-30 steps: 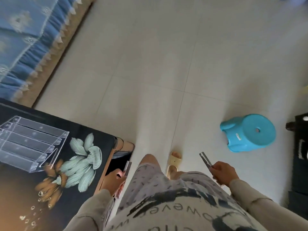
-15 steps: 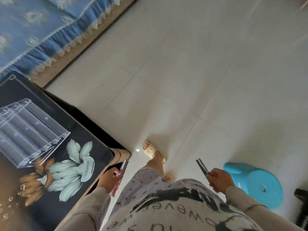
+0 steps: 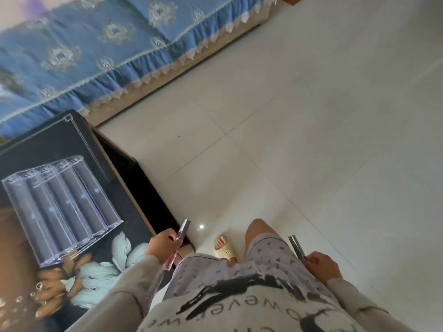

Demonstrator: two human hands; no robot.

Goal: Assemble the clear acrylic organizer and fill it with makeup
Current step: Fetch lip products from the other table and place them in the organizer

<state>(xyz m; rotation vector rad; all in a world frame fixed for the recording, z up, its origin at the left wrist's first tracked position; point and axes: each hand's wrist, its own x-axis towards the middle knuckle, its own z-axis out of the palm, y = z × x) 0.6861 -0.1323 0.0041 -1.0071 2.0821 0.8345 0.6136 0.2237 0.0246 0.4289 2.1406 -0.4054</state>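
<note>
Left hand pinched slim makeup tube | right hand fingers closed on dark makeup stick | acrylic organizer empty on table, near left | risk: I judged a careless drop-in could tip it

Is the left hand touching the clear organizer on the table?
Apart. The head view shows dark tabletop between the left hand, gripping a slim makeup stick, and the clear organizer.
</note>
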